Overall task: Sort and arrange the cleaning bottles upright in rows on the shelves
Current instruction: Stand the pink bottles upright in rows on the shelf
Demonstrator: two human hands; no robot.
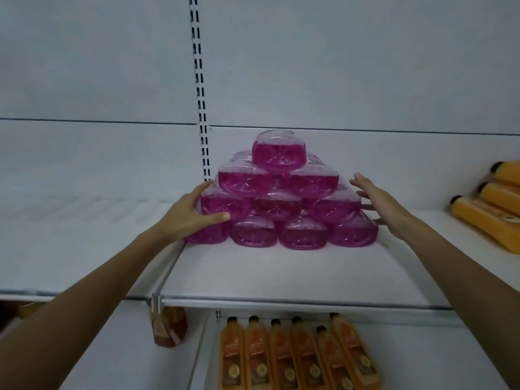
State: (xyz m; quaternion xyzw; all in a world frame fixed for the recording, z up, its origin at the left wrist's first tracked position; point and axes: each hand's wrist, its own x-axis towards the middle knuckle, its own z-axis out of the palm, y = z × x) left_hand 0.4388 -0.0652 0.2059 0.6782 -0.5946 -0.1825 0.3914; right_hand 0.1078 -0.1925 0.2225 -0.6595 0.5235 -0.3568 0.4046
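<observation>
Stack: pink bottles (281,205) lie on their sides in a pyramid, bases toward the camera, on the upper shelf (281,274), against the back panel (337,66).
Rows: the front face shows 10 bottles, in rows of 4, 3, 2 and 1 from the bottom up; more show dimly behind them.
Top bottle (278,154): rests across the 2 beneath it, with foam along its upper side.
Left hand (188,218): clamped on the left pink bottle (225,202) of the row of 3. The thumb lies across its base and the fingers (201,190) curl round its outer side. The hand hides part of the bottom-left bottle.
Right hand (377,201): fingers straight and a little apart, palm turned toward the right flank of the stack. It is just beside the stack; I cannot tell if it touches.
Slotted upright (201,102): runs down the back panel to the stack's left rear.
Orange bottles on the upper shelf (489,220): 3 with dark caps, on their sides at the far right, well apart from the pink stack.
Lower shelf row (298,358): 6 orange bottles with dark caps, standing side by side.
Reddish-brown bottle (170,330): below the upper shelf's front edge, left of the orange row.
</observation>
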